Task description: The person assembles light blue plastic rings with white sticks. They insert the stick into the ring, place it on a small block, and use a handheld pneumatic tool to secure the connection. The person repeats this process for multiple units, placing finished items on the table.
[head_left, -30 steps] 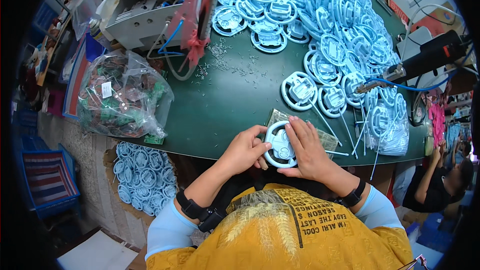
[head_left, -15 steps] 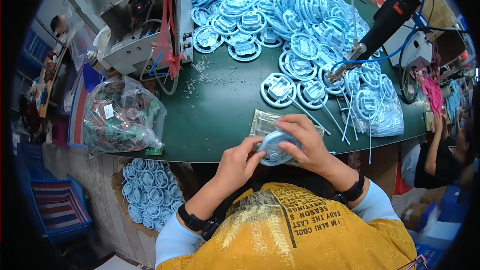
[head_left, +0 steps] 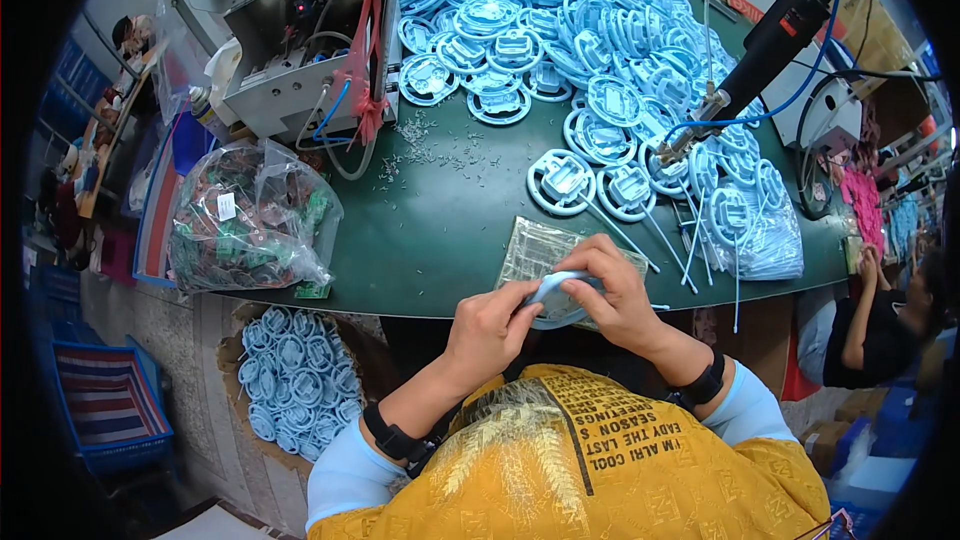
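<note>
Between my two hands, close to the table's front edge, is a light-blue round plastic casing [head_left: 556, 292], tilted so that mostly its edge shows. My left hand [head_left: 486, 326] pinches its left side between thumb and fingers. On the other side my right hand [head_left: 618, 302] grips it, fingers curled over the top and thumb against the near side. Part of the casing is hidden by the fingers. Just beyond the hands a flat block wrapped in clear yellowish tape [head_left: 532, 248] lies on the green table [head_left: 440, 230].
A large heap of light-blue ring-shaped casings [head_left: 610, 90] covers the table's back. An electric screwdriver [head_left: 775, 50] hangs at right above white sticks [head_left: 770, 245]. Loose screws [head_left: 420, 150], a bag of circuit boards [head_left: 250, 215] and a metal machine [head_left: 300, 90] are at left. A filled carton [head_left: 300, 380] stands below.
The casing has tipped from showing its broad face to nearly edge-on. My right fingers have closed down over it. The view has shifted slightly.
</note>
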